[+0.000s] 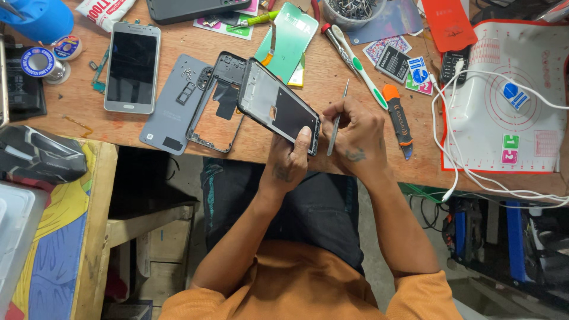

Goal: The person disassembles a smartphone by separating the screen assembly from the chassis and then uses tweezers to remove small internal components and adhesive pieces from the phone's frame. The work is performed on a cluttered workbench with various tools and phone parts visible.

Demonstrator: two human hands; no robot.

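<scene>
At centre frame, just above the desk's near edge, I see the left hand (288, 159) clamped around the lower end of the opened phone body (277, 106), thumb pressed on its bottom rim, the body tilting up toward ten o'clock. Right beside it at three o'clock, the right hand (355, 137) pinches slim metal tweezers (339, 115), tip pointing to twelve. Over at nine o'clock lie the black mid-frame (214, 104), the grey back cover (172, 106) and a silver phone (131, 66), flat on the wooden desk (332, 77).

Dark-screened silver phone (131, 67) beside white packet (105, 10)
</scene>
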